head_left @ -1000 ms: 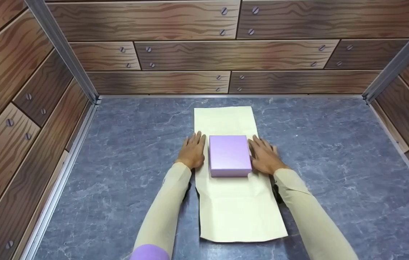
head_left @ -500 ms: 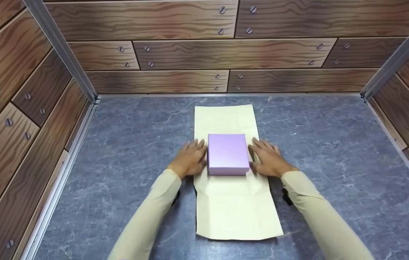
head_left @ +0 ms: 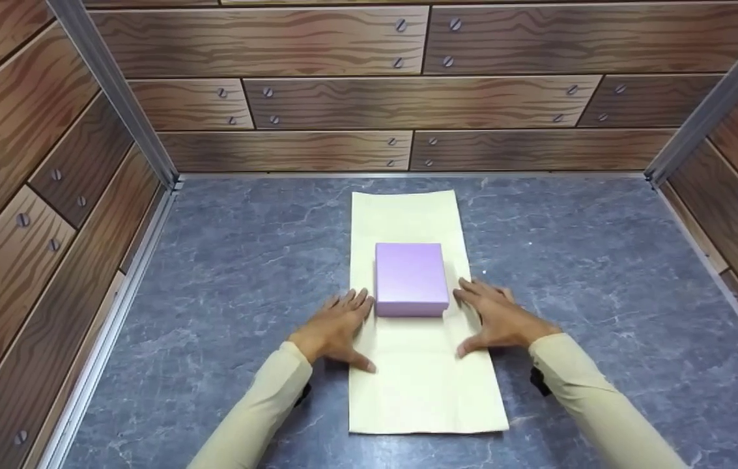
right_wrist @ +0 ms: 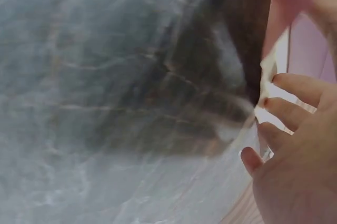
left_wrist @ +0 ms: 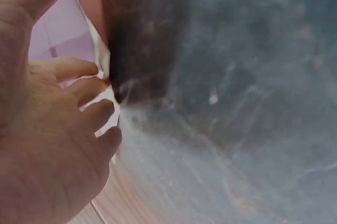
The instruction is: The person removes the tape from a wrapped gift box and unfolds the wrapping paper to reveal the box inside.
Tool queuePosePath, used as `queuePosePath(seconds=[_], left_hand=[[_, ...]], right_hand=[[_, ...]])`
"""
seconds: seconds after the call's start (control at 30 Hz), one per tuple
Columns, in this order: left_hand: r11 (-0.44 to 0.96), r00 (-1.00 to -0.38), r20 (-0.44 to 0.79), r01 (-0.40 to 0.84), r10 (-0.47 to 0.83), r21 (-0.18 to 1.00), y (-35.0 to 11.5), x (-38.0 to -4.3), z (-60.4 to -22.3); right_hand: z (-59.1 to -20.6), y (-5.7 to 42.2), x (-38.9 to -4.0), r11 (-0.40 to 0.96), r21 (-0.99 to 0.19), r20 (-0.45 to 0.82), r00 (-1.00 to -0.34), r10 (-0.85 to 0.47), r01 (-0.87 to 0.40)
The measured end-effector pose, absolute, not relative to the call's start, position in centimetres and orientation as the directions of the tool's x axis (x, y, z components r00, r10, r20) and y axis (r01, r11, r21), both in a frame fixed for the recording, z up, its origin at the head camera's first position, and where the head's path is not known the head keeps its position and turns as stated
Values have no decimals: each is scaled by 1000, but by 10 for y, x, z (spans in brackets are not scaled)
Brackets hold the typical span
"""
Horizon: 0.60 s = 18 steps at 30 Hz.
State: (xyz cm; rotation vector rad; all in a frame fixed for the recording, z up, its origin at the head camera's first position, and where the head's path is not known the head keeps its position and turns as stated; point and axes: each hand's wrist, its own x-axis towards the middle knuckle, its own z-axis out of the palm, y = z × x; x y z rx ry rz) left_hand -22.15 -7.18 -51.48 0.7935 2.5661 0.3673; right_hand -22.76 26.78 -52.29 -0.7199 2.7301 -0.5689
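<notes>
A purple box (head_left: 411, 277) lies on a long pale cream sheet of paper (head_left: 417, 397), which has faint creases along both sides. My left hand (head_left: 335, 327) rests on the paper's left edge beside the box's near left corner, fingers spread, thumb pointing inward. On the opposite edge lies my right hand (head_left: 497, 317), its fingers extended near the box's right side and the thumb apart, lower down. In the left wrist view, the fingers (left_wrist: 87, 89) touch the paper's edge. The right wrist view shows the right fingers (right_wrist: 289, 110) along the other edge.
The grey-blue marbled tabletop (head_left: 238, 273) surrounds the paper. A wood-plank-patterned back wall (head_left: 316, 104) and side walls enclose it, with metal strips at the corners (head_left: 114, 91). Dark wrist straps (head_left: 540, 381) sit under the sleeves.
Both hands have slid toward me along the paper's edges, and their thumbs have spread away from the fingers. The near end of the paper looks flatter. The box stays in place on the paper.
</notes>
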Motion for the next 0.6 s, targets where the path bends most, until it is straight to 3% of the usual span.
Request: queuePosePath(seconds=[0.4,0.6], left_hand=[[801,-752,-300,484,587,352,-67,-220,-524],[775,-781,-226,448,582,446,-67,-219,-510]], right_hand=[[-530,271,-226,805,-415,-125,-850,-512,-424],[-511,270,-227,778,-472,-113,-847,-519,-414]])
